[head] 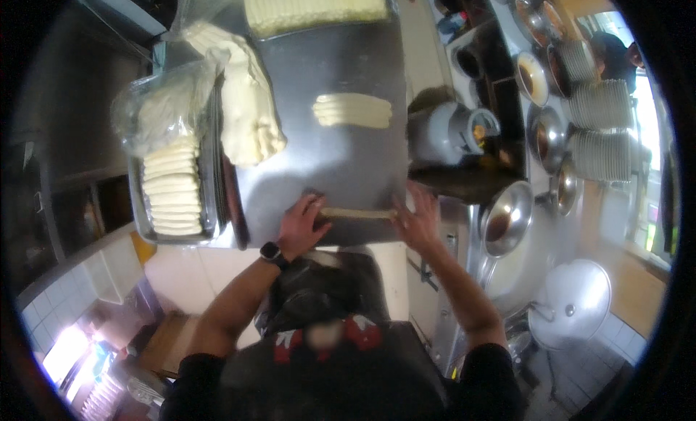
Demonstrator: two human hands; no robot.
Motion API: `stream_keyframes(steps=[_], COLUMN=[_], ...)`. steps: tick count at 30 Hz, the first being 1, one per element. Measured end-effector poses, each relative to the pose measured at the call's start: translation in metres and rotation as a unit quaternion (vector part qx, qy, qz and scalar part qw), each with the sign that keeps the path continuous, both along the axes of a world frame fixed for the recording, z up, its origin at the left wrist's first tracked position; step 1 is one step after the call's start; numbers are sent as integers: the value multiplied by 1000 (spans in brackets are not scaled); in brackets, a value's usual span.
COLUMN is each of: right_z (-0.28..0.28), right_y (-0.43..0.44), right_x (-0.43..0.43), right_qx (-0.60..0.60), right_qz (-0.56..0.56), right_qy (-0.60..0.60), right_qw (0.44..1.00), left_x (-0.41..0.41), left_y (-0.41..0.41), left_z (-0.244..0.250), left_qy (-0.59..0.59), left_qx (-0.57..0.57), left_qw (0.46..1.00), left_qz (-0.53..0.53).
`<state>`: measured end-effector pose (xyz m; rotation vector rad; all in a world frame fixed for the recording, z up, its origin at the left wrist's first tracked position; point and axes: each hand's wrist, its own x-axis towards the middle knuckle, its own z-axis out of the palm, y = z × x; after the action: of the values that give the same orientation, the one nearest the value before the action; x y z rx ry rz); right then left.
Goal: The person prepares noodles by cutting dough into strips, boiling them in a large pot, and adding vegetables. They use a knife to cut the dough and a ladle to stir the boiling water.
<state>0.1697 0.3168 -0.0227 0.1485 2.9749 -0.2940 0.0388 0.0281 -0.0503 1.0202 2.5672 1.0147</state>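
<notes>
A thin pale strip of dough stretches from side to side near the front edge of the steel worktop. My left hand, with a dark watch on the wrist, is at its left end. At the other end is my right hand, its fingers partly blurred over the strip. Both tips of the strip are hidden by my fingers. Farther up the worktop lies a small group of flat dough strips side by side. A long slab of dough rests to the left.
At left, a metal tray holds dough strips partly under plastic film. More dough strips fill the far end. Rightward stand a gas cylinder, metal bowls, stacked plates and a round lid.
</notes>
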Motion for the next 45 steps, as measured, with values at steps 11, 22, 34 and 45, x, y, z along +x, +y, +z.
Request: stream_keyframes(steps=[11, 22, 34, 45], right_z=[-44, -69, 20, 12], right_y=[-105, -124, 52, 20], right_x=[-85, -98, -82, -86], right_qx=[-16, -235, -7, -18], right_qz=[-89, -70, 68, 30], right_qy=[53, 168, 313, 118], right_qw=[994, 955, 947, 992], left_x=[-37, -129, -65, -68], left_y=[43, 168, 121, 26], left_z=[3, -4, 81, -7], left_qy=[57, -170, -496, -28], left_qx=[62, 32, 209, 29], left_qw=[994, 903, 841, 999], left_qz=[64, 392, -53, -13])
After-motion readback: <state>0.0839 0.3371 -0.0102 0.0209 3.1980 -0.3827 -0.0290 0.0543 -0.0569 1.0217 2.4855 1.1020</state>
